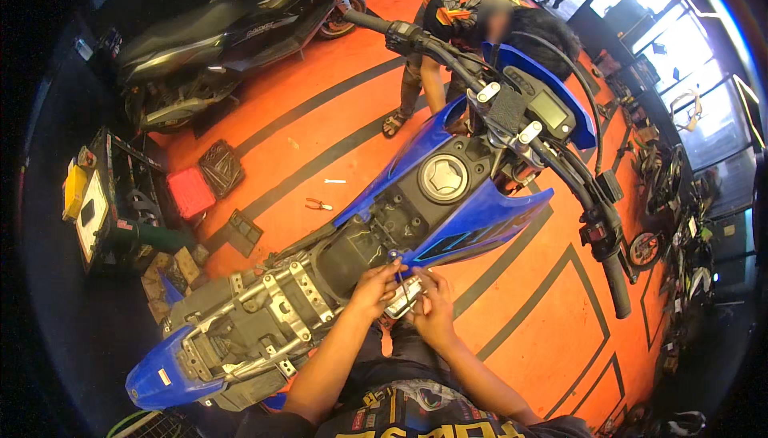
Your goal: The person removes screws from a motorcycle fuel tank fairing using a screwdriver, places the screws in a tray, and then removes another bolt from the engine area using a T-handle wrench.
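A blue motorcycle [448, 234] with its seat off stands across the middle, its rear frame bare. Both my hands meet at its near side, just behind the blue side panel [496, 226]. My left hand [374, 288] is closed, its fingertips pinched at the panel's rear corner. Close by on the right, my right hand [434, 308] has its fingers bent and drawn together. A thin dark bent rod [402, 280] shows between the fingers; which hand grips it I cannot make out. Behind it is a silver-white part [402, 298], partly covered by my fingers.
Another person [472, 14] bends over beyond the handlebar [512, 110]. Pliers [319, 204] and a white wrench [334, 181] lie on the orange floor [280, 150]. A red case [190, 192] sits by a tool cart [112, 206] at left. A dark scooter [232, 38] stands behind.
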`<state>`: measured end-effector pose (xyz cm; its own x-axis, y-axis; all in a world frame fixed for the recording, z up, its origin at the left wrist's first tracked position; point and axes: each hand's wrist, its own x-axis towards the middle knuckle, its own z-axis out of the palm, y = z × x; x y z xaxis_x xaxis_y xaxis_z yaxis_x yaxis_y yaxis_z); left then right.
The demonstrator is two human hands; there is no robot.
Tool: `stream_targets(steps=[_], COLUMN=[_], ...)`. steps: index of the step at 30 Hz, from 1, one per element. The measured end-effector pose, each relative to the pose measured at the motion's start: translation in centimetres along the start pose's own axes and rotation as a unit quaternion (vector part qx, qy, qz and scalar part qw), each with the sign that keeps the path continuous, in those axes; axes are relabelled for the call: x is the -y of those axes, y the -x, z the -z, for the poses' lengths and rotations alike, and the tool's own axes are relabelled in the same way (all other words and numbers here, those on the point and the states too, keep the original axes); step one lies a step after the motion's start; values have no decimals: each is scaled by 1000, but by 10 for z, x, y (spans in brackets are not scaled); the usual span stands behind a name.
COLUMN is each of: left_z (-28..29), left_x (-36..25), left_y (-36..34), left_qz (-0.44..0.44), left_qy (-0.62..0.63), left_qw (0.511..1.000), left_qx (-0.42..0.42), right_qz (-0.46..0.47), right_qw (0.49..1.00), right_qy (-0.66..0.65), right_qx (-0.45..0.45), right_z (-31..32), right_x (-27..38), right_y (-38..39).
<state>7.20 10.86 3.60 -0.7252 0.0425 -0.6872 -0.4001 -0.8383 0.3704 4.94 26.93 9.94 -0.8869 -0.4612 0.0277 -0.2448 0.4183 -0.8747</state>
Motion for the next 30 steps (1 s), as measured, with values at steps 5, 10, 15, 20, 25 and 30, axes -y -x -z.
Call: stream_targets(steps=[5,10,15,20,25,30], left_z=[-9,-4,-4,5,13,27], left_x=[8,13,11,13,16,6], left_y=[-5,-9,-1,6,14,30], left_qz=[-28,-39,-46,-8,-5,-34], left_qy=[8,27,-19,94,304,295], left_qw=[999,998,999,994,943,938], left_qx=[14,34,15,56,136,178], right_qz=[-347,-396,-160,-47,-271,-352], right_qw=[689,748,968,956,933,854], right_qy=[-602,-522,87,258,-141,-363], right_qx=[206,103,174,129,189,127], right_z=[20,-2,1,0,2,1], right_x=[0,17,36,47,36,36], right_y=[35,27,13,12,13,9])
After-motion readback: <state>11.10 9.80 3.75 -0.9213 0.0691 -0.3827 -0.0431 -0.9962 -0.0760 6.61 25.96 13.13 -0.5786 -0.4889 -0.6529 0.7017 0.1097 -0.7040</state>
